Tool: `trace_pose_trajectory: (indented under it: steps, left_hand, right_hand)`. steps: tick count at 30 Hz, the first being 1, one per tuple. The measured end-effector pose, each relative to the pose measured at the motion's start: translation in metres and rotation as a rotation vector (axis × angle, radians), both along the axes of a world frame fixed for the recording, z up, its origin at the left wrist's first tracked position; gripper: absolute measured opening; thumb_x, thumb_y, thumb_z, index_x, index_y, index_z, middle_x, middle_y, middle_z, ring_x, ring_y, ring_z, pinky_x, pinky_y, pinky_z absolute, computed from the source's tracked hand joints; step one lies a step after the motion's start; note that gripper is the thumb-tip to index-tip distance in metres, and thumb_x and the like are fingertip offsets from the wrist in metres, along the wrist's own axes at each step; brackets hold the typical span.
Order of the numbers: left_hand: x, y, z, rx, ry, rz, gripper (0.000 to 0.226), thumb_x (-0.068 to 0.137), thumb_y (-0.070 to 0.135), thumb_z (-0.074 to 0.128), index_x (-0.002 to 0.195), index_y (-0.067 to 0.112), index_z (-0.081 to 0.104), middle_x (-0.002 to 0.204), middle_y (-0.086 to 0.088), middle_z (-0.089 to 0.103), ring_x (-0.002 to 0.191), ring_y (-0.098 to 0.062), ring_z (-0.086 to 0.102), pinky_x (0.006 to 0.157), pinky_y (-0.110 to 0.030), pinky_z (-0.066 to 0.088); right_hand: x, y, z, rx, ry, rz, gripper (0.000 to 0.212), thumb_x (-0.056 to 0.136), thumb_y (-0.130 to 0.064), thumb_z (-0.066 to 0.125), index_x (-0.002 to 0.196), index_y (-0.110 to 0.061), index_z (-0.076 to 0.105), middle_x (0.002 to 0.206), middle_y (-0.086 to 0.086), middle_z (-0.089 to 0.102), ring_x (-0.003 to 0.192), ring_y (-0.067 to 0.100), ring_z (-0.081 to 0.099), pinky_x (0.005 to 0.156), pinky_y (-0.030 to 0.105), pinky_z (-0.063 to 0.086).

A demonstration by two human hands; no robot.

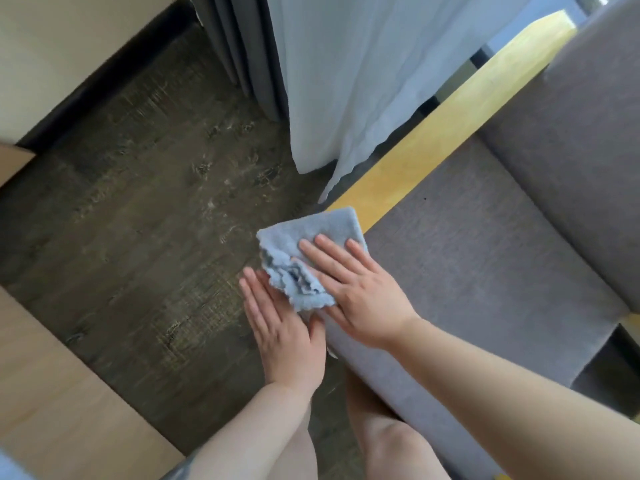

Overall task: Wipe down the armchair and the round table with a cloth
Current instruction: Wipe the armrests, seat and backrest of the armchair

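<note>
The person's bare knees (388,441) sit lowest in the head view, just under the 2 forearms. The right hand (360,289) lies flat with its fingers spread, palm pressing a light blue cloth (311,244) down onto the front corner of the armchair (485,258), where the yellow wooden armrest (446,126) ends. The fingertips rest on the smooth, folded part of the cloth; its ruffled edges bunch up beside the thumb. The left hand (280,327) is open too, fingers straight and close together, held edge-on against the outer side of the chair corner, with the bunched cloth touching its index-finger side. It grips nothing. The armchair has a grey fabric seat and a grey backrest (588,109) rising at the right. Left of the chair is a dark, worn wood-patterned floor (145,216). A white sheer curtain (360,74) hangs down behind the armrest, beside a grey curtain (239,46). Pale wooden furniture (59,407) fills the lower left corner.
</note>
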State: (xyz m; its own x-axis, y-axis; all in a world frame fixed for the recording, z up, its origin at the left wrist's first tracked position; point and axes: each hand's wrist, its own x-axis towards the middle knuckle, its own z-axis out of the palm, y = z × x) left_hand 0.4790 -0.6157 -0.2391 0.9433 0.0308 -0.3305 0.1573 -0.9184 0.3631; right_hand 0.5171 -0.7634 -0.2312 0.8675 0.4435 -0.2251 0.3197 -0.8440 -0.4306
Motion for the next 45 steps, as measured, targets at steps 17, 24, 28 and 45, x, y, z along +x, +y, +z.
trace_pose_trajectory:
  steps: [17, 24, 28, 45]
  left_hand:
    - [0.042, -0.025, -0.005, 0.051, -0.145, -0.052, 0.055, 0.094, 0.025, 0.031, 0.147, 0.009, 0.033, 0.154, -0.009, 0.030, 0.145, -0.022, 0.019, 0.117, -0.044, 0.013]
    - [0.083, -0.042, -0.008, 0.110, -0.133, -0.251, 0.057, 0.097, 0.033, 0.022, 0.152, 0.018, 0.019, 0.159, 0.003, 0.016, 0.147, -0.015, 0.012, 0.117, -0.039, 0.009]
    - [0.094, -0.055, -0.012, 0.074, -0.141, -0.251, 0.058, 0.092, 0.030, 0.032, 0.146, 0.009, 0.035, 0.151, -0.008, 0.036, 0.143, -0.022, 0.026, 0.115, -0.042, 0.012]
    - [0.063, -0.012, 0.000, 0.042, -0.095, -0.305, 0.056, 0.099, 0.030, 0.020, 0.153, 0.018, 0.013, 0.160, 0.003, 0.011, 0.148, -0.012, 0.005, 0.120, -0.037, 0.005]
  right_hand:
    - [0.030, -0.006, -0.006, -0.021, -0.053, -0.168, 0.059, 0.095, -0.038, 0.040, 0.150, -0.021, 0.027, 0.158, 0.000, 0.020, 0.147, 0.022, 0.009, 0.119, 0.045, 0.007]
    - [0.068, -0.060, -0.010, -0.112, -0.118, -0.425, 0.056, 0.097, -0.041, 0.031, 0.148, -0.018, 0.033, 0.157, -0.001, 0.024, 0.146, 0.022, 0.015, 0.118, 0.047, 0.011]
    - [0.048, -0.023, -0.005, 0.004, -0.046, -0.377, 0.058, 0.097, -0.043, 0.029, 0.149, -0.018, 0.030, 0.156, 0.000, 0.026, 0.146, 0.022, 0.014, 0.118, 0.043, 0.006]
    - [0.083, -0.055, -0.006, -0.205, -0.025, -0.690, 0.057, 0.100, -0.033, 0.031, 0.153, -0.021, 0.015, 0.161, 0.000, 0.008, 0.148, 0.022, 0.000, 0.119, 0.040, -0.001]
